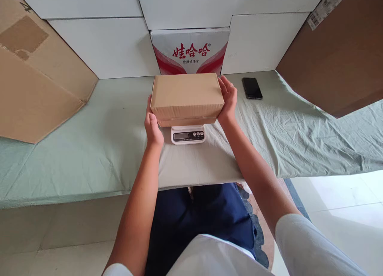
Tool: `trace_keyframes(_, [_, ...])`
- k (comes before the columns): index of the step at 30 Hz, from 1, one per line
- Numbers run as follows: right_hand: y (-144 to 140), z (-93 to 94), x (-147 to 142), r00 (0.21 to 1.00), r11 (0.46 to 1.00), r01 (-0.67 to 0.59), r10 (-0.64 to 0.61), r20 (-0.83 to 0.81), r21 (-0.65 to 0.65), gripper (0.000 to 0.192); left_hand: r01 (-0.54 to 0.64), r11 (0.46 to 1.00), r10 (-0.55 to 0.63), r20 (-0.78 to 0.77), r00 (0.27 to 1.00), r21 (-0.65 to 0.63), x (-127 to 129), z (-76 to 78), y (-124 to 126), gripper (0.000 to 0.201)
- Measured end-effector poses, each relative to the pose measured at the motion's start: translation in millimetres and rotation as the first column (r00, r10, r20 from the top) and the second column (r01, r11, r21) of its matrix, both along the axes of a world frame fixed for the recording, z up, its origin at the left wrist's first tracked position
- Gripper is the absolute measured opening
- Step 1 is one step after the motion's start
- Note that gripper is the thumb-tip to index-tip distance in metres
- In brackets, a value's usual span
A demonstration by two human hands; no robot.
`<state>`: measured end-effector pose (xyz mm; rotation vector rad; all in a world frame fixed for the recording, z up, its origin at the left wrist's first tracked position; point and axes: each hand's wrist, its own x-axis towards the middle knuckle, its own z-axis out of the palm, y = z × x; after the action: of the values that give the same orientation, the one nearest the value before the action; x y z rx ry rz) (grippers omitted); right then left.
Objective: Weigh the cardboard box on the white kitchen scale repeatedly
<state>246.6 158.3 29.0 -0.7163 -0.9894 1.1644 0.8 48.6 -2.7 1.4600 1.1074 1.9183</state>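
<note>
A closed brown cardboard box (187, 97) sits over a small white digital scale (188, 134), hiding most of the scale's platform; only the scale's display and buttons show at the front. My left hand (153, 126) presses against the box's left side. My right hand (228, 98) is flat against the box's right side with fingers spread along it. Both hands grip the box between them.
A pale green cloth (89, 148) covers the table. A black phone (251, 88) lies to the right of the box. A water carton with red print (190, 52) stands behind it. Large cardboard sheets lean at left (32, 76) and right (338, 56).
</note>
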Motion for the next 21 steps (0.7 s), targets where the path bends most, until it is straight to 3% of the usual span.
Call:
trace_keyframes(6, [-31,19.4,8,0.999,0.998,-0.039,0.041,0.036,-0.053,0.062,-0.024,1.000,0.024,-0.029,0.999,-0.009,0,-2.9,-7,0.066])
trace_keyframes(9, [-54,25.4,5,0.988,0.993,-0.119,0.117,0.104,0.013,0.060,-0.016,0.999,0.015,-0.028,0.999,-0.032,0,-3.3,-9,0.066])
trace_keyframes(12, [-65,21.3,-1,0.978,0.988,-0.129,0.114,0.175,0.080,0.063,-0.002,0.999,0.001,-0.023,1.000,-0.032,1,-2.3,-11,0.068])
trace_keyframes(21, [-61,3.0,-5,0.971,0.996,-0.057,0.040,0.235,0.065,0.067,-0.075,0.997,0.074,-0.037,0.997,-0.036,0,-2.9,-12,0.066])
